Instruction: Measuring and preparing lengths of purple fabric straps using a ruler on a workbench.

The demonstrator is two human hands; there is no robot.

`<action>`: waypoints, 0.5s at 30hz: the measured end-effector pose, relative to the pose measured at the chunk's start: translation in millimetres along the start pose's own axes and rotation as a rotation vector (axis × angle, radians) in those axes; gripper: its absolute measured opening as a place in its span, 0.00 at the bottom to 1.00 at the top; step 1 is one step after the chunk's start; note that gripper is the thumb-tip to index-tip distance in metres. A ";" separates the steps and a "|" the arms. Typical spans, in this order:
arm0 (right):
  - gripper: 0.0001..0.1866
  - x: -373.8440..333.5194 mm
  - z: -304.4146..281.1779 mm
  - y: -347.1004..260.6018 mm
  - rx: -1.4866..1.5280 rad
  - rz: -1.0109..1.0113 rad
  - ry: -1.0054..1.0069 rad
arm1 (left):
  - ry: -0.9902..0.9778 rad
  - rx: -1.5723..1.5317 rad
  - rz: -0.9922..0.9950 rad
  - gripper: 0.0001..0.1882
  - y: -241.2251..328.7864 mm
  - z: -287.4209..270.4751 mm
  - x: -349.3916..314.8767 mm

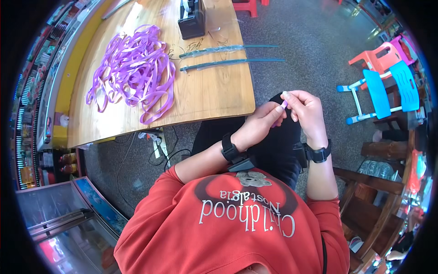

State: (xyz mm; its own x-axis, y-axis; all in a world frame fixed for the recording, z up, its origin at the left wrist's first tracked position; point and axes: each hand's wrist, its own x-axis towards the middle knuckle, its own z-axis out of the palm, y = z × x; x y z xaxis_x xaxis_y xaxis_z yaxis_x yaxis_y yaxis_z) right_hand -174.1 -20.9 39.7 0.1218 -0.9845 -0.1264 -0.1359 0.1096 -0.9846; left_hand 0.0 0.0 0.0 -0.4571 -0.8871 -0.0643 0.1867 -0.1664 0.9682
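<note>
Over my lap, just off the table's near right corner, my two hands meet around a small piece of purple ribbon (284, 104). My left hand (263, 122) is closed, its thumb pressed on the ribbon's lower part. Thumb and fingertips of my right hand (303, 109) pinch the upper end. Most of the piece is hidden by the fingers. A loose heap of purple ribbon (132, 73) lies on the wooden table (214, 98), to the left of my hands. Two thin dark green strips (228, 64), partly wrapped in clear film, lie side by side and stick out past the table's right edge.
A black tape dispenser (191, 23) stands at the table's far side. Cables (159, 150) hang under the table. To the right are a blue folding chair (378, 93), a red plastic stool (376, 57) and a wooden chair (365, 196). A glass-topped freezer (68, 214) is at lower left.
</note>
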 end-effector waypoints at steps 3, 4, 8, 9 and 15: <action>0.14 7.4 4.5 5.2 0.133 0.027 0.016 | 0.012 -0.073 -0.057 0.17 -2.3 -9.9 2.6; 0.15 8.7 3.2 6.1 0.216 0.019 0.009 | 0.005 -0.145 -0.070 0.17 -3.2 -12.0 3.3; 0.16 11.0 6.4 17.1 0.466 0.063 -0.067 | -0.027 -0.348 -0.122 0.15 -7.3 -17.2 6.0; 0.15 11.0 5.5 20.2 0.437 0.069 -0.098 | -0.047 -0.364 -0.137 0.16 -9.3 -16.8 7.0; 0.11 17.3 0.7 30.9 0.413 0.108 -0.137 | -0.076 -0.523 -0.215 0.17 -15.1 -18.7 10.1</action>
State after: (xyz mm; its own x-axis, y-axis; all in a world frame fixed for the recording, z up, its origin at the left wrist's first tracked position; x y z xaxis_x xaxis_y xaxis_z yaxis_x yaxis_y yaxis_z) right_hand -175.5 -34.5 7.0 0.2611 -0.9403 -0.2184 0.2455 0.2835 -0.9270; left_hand 8.9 -14.5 -19.8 -0.5901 -0.7794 -0.2104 0.4796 -0.5481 0.6852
